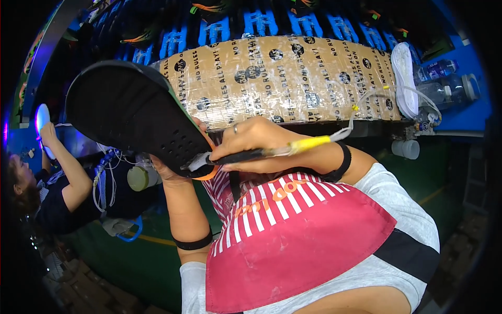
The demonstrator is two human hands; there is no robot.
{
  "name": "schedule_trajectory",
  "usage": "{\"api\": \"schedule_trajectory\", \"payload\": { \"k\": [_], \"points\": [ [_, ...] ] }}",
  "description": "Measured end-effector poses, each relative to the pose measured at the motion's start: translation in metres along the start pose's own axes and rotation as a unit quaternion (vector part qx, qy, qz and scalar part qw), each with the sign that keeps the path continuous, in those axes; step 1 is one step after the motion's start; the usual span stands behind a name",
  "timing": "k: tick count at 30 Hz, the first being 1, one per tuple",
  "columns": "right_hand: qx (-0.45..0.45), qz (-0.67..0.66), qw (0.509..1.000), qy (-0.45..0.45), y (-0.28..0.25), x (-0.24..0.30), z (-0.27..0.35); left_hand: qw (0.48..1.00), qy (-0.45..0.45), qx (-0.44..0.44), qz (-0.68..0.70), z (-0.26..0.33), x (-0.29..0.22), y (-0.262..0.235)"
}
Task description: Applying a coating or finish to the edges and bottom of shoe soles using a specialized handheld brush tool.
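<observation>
A black shoe [123,107] is held up at the left, its flat underside facing me. Small holes dot the end nearest my body, and orange shows along that end's edge. My left hand [171,168] grips the shoe from below and behind, with most of its fingers hidden. In my right hand [253,141] is a glue brush [246,156] with a black handle, yellow tape and a thin clear tube trailing off to the right. Its pale, wet-looking bristles touch the shoe beside the holes. The fingers of that hand are wrapped round the handle.
A cardboard-covered bench [282,78], smeared and shiny, lies ahead. Blue racks [261,23] line its far side. At right are a white shoe sole [404,78], clear bottles [449,89] and a white cup [406,149]. A co-worker [57,172] at left holds a sole; a pale container [142,178] hangs nearby.
</observation>
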State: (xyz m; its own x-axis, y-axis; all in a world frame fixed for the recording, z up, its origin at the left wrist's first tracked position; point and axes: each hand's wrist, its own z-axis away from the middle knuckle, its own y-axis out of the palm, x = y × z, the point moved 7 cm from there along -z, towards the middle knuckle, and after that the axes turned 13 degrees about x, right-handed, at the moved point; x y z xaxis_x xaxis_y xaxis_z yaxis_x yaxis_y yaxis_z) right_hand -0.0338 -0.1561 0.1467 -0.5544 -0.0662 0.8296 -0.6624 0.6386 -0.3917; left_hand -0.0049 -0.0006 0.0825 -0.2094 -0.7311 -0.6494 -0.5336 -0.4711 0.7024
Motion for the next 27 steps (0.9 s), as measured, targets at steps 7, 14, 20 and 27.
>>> {"api": "schedule_trajectory", "payload": {
  "k": [7,14,20,27],
  "points": [
    [0.079,-0.138,0.986,-0.047,0.012,0.002,0.001,0.995,-0.058,-0.028,-0.071,0.004,-0.002,-0.002],
    [0.06,0.048,0.997,-0.031,0.015,0.0,0.001,0.989,-0.101,-0.081,-0.078,0.026,-0.006,-0.053],
    [0.062,-0.075,0.995,-0.037,0.006,-0.004,0.002,0.991,-0.113,-0.066,-0.025,0.004,-0.007,-0.019],
    [0.102,0.046,0.99,-0.085,0.014,0.001,0.002,0.963,-0.243,-0.011,-0.115,-0.006,-0.007,-0.008]
  ]
}}
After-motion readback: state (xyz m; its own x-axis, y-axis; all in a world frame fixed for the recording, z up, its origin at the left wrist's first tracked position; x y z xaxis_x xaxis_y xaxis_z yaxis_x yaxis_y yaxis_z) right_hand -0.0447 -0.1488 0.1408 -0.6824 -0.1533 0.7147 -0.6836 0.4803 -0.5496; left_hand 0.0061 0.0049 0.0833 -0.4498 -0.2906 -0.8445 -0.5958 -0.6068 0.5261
